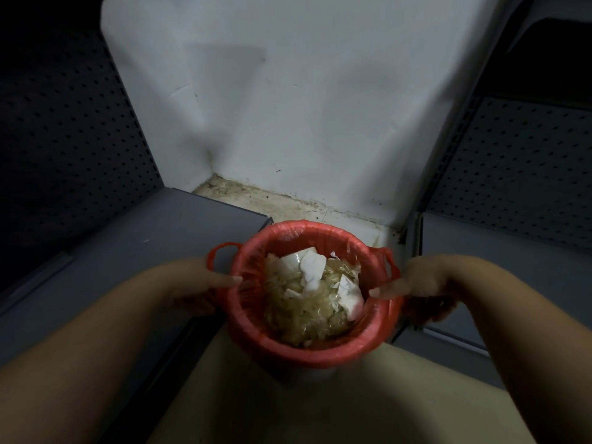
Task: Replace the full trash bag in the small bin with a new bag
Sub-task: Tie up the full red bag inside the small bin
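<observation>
A small round bin stands on the floor in the lower middle, lined with a red plastic trash bag (315, 347) folded over its rim. The bag holds crumpled clear plastic and white paper scraps (312, 290), nearly to the top. Two red bag handles stick out, one at the left (221, 251) and one at the right (389, 257). My left hand (205, 286) grips the bag's rim on the left side, thumb over the edge. On the opposite side my right hand (419, 283) grips the rim the same way. The bin's body is hidden under the bag.
Grey metal shelving with perforated back panels flanks the bin: a low shelf (128, 251) on the left and another (499, 257) on the right. A white wall (288, 107) rises behind. The strip of floor (272, 200) by the wall is dirty.
</observation>
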The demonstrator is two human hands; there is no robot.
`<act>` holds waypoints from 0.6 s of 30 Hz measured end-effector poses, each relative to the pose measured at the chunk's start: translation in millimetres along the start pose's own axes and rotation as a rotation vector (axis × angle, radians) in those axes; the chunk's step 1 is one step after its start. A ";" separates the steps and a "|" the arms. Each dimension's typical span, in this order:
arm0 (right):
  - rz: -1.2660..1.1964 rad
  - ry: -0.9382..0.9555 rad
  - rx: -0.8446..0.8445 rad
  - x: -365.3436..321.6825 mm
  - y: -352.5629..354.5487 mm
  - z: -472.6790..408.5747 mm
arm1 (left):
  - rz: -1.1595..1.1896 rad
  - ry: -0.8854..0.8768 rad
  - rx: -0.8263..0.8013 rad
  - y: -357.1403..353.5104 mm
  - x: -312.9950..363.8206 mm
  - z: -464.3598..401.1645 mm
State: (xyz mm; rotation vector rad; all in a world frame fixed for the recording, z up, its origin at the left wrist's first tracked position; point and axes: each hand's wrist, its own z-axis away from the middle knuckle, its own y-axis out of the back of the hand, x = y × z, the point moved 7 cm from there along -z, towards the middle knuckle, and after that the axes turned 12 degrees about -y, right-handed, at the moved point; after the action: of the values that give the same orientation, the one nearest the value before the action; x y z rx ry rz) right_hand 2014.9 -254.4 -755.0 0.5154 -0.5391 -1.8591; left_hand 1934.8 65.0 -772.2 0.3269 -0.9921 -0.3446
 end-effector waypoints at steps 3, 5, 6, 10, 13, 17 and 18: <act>0.017 0.005 -0.050 -0.1 -17.6 -1.2 | -0.023 0.066 -0.066 -9.5 -12.9 1.4; 0.022 0.011 -0.074 1.2 -28.1 -3.1 | -0.032 0.079 -0.085 -14.0 -17.8 1.8; 0.023 0.023 -0.085 1.5 -32.0 -2.9 | -0.025 0.078 -0.082 -14.7 -18.8 1.7; -0.060 0.120 -0.150 -2.4 -36.9 0.0 | -0.060 0.048 -0.098 -10.2 -17.3 1.9; -0.095 0.187 -0.206 -4.1 -35.8 7.3 | -0.068 0.038 -0.118 -6.7 -13.9 3.7; -0.218 0.256 -0.308 -6.7 -36.3 14.7 | -0.055 0.038 -0.142 -5.4 -11.2 8.7; -0.257 0.274 -0.344 -8.0 -37.5 16.0 | -0.043 0.039 -0.144 -5.3 -11.8 10.0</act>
State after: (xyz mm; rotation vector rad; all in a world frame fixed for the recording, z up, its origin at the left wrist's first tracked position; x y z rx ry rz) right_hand 1980.3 -233.0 -763.4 0.6137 0.0344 -2.0266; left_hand 1919.6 64.2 -778.2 0.2239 -0.9175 -0.4452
